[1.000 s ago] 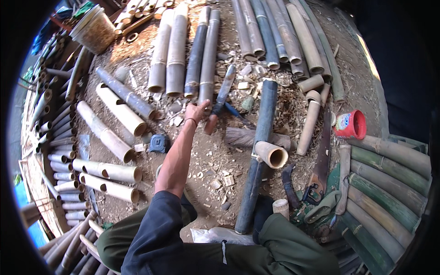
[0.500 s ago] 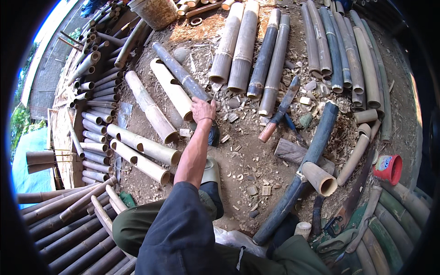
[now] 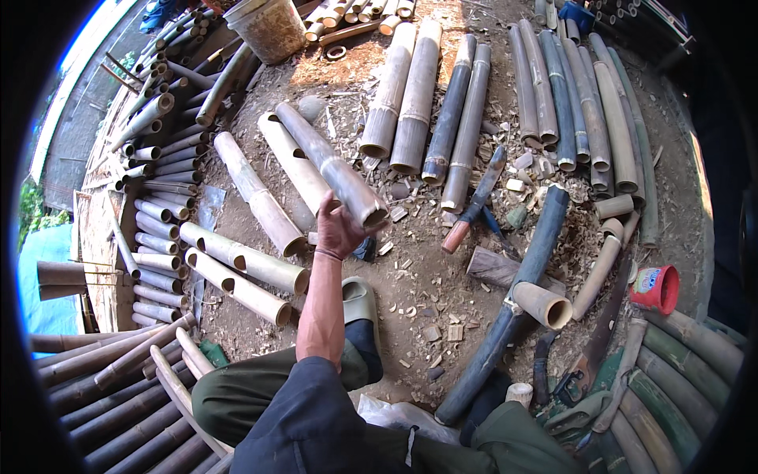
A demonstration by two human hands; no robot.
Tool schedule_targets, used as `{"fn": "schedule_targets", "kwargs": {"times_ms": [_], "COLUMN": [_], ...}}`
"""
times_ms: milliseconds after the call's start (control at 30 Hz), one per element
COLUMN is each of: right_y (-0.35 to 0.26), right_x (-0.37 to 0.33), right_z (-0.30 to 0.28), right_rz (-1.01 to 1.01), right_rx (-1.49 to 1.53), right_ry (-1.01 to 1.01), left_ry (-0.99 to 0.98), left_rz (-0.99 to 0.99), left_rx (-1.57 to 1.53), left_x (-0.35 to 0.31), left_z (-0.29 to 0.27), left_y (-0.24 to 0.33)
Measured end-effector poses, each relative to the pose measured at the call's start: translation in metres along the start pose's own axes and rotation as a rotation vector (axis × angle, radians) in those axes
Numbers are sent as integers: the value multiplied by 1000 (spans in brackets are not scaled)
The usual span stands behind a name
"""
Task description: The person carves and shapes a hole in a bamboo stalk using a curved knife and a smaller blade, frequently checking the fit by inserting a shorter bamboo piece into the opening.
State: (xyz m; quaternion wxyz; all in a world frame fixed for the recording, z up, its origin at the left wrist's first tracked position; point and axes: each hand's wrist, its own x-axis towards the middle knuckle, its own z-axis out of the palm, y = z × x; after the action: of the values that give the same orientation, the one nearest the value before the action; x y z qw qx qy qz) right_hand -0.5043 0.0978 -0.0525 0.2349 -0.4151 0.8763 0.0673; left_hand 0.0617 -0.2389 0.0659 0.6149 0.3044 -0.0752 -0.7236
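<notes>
My left hand (image 3: 341, 227) grips the near end of a grey-brown bamboo tube (image 3: 328, 158) from below, with the thumb on its left side. The tube is raised and tilted, its open, rough-edged end toward me. Under and beside it lies a pale bamboo tube with cut notches (image 3: 288, 152). To the left rests a scraped bamboo tube (image 3: 257, 193). Nearer to me are two more notched pale tubes, an upper one (image 3: 249, 258) and a lower one (image 3: 245, 293). My right hand is out of view.
Rows of bamboo tubes (image 3: 414, 95) lie ahead, with stacks at left. A tool with a reddish handle (image 3: 456, 235) lies amid chips. A dark bamboo pole (image 3: 541, 245) slants at right, near a saw (image 3: 580, 375) and a red container (image 3: 654, 291). A bucket (image 3: 268, 31) stands far back.
My left hand has turned palm-up under the tube's end. The tube has come off the ground, moved toward me and rolled, showing a lighter side.
</notes>
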Motion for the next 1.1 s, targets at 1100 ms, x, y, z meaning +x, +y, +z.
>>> {"fn": "schedule_targets", "kwargs": {"times_ms": [1100], "right_y": [-187], "right_x": [-31], "right_z": [-232], "right_rz": [-564], "right_rx": [1675], "right_ry": [-196], "left_ry": [-42], "left_rz": [-4], "left_rx": [1481], "left_x": [-159], "left_z": [81], "left_y": [-287]}}
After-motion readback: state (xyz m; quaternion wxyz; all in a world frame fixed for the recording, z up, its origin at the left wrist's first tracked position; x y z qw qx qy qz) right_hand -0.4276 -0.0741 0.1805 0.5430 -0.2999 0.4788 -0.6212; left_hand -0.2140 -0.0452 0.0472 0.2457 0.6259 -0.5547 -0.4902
